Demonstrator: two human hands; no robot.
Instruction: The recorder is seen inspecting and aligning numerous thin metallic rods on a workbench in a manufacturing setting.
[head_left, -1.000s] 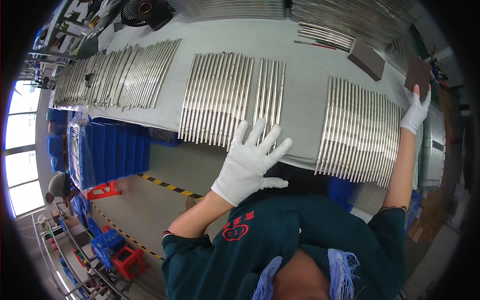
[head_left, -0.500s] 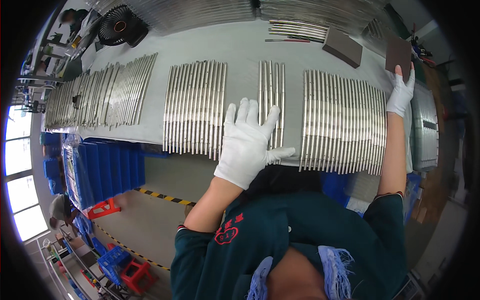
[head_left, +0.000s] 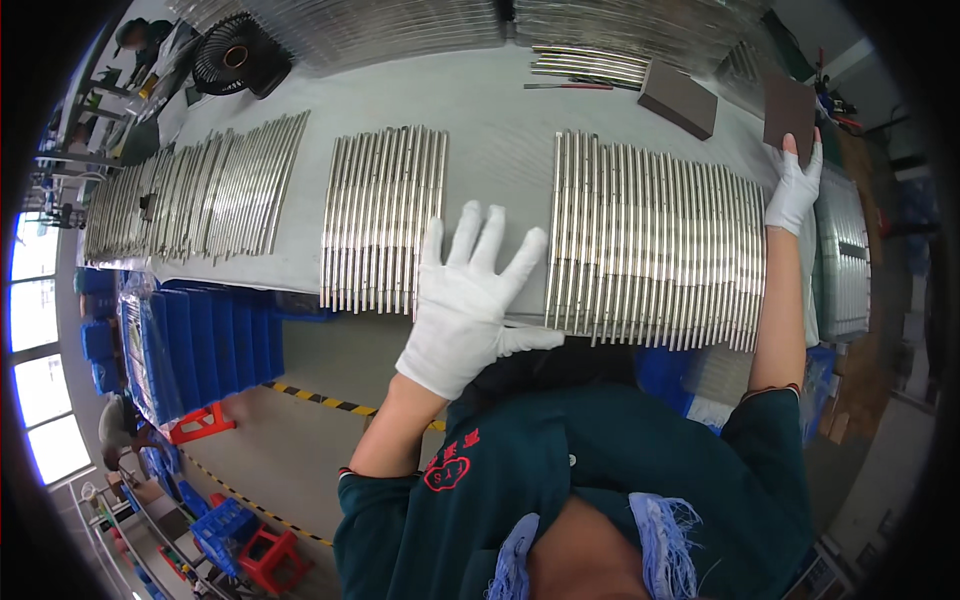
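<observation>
My left hand (head_left: 462,310), in a white glove, has its fingers spread and holds nothing. It lies over the gap between two rows of metal rods, partly covering the right edge of the middle row (head_left: 375,220). To its right is a wider row of silvery metal rods (head_left: 655,240), laid side by side with their near ends at the table edge. At the far right, my gloved right hand (head_left: 796,190) grips a flat dark brown block (head_left: 788,112) by its lower edge, beside the wide row. The block's far side is hidden.
Another row of thinner rods (head_left: 195,190) lies at the left of the table (head_left: 490,100). At the back are a black fan (head_left: 236,60), more rods (head_left: 590,65), a thin red tool (head_left: 568,86) and a second brown block (head_left: 678,98). Blue bins (head_left: 210,345) stand below left.
The small separate group of rods has moved right against the wide row. My left hand has come away to the left, fingers still spread. My right hand keeps hold of the brown block.
</observation>
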